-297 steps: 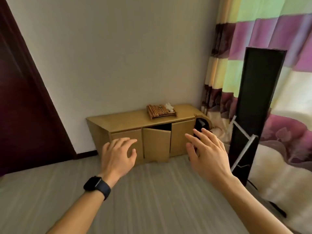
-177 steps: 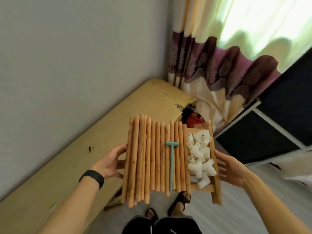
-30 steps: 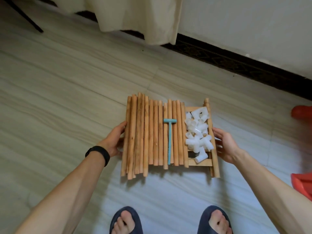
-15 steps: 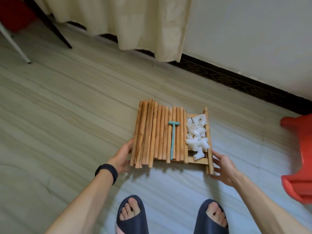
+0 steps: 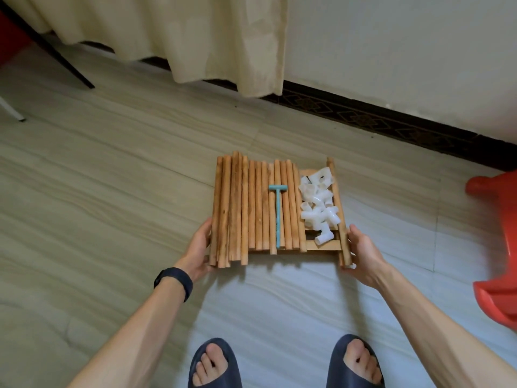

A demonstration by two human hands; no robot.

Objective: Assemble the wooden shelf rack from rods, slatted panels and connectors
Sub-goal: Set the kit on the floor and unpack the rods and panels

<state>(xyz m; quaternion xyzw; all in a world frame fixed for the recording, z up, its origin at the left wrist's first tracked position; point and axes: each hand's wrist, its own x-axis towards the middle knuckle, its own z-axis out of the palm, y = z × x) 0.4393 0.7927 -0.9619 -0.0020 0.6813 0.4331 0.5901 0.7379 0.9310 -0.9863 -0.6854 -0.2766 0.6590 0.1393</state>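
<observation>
Navy slippers (image 5: 214, 362) stand at the near edge, toes toward the load. Both forearms reach forward from there, with a black watch (image 5: 173, 280) on the left wrist. The hands are well apart, each clamped on one side of a slatted panel (image 5: 324, 245). The left hand (image 5: 198, 250) holds its left edge with the thumb against the outermost rod, and the right hand (image 5: 362, 253) holds its right rail.

The panel serves as a tray. The rods (image 5: 246, 208) lie side by side across its left and middle, with a teal mallet (image 5: 277, 214) resting on top of them. The white connectors (image 5: 319, 205) are heaped on the right. The panel sits level and low over the floor (image 5: 112, 191); I cannot tell whether it touches.

Nothing is joined yet, so this looks like the setting-down of the parts, before any assembly. The next move calls for a flat, gentle landing, since any tilt would likely roll the rods and spill the connectors. After that, both hands let go and the pieces get sorted.

Pale, wood-grained tiles cover the floor. A red stool (image 5: 498, 247) stands to the right, well apart from the panel. Farther off, a dark patterned skirting (image 5: 391, 121) runs below a white wall (image 5: 391, 51), a cream curtain (image 5: 209, 37) hangs to the floor, and a black leg (image 5: 56, 51) slants at far left.
</observation>
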